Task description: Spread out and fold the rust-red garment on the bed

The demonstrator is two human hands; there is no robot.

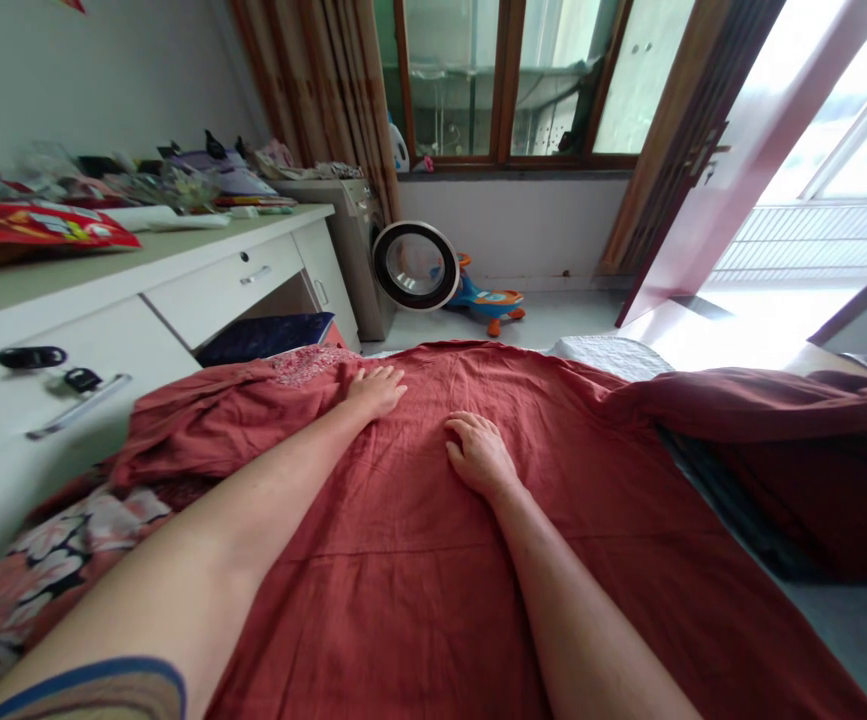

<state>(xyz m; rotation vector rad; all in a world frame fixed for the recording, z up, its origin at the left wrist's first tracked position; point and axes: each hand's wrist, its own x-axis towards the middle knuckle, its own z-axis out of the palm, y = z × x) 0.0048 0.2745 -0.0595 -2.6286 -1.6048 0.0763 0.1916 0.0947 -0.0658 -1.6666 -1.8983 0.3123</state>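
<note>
A large red cloth point(403, 560), possibly a garment, lies spread out in front of me, with creases running across it. Flat on its upper left part rests my left hand point(377, 392), fingers stretched out. My right hand point(480, 452) touches the cloth near its middle, fingers loosely bent and palm down, holding nothing. On the left the cloth bunches up around a lace-like patterned patch point(313, 365). A thick folded length of the same red fabric point(763, 405) runs off to the right.
Floral fabric point(80, 550) lies at the lower left. Along the left wall stands a white desk point(208, 285) with a cluttered top. Beyond it is a washing machine with its round door point(416, 265) open, beside a blue and orange ride-on toy point(489, 300). An open door point(740, 150) stands at right.
</note>
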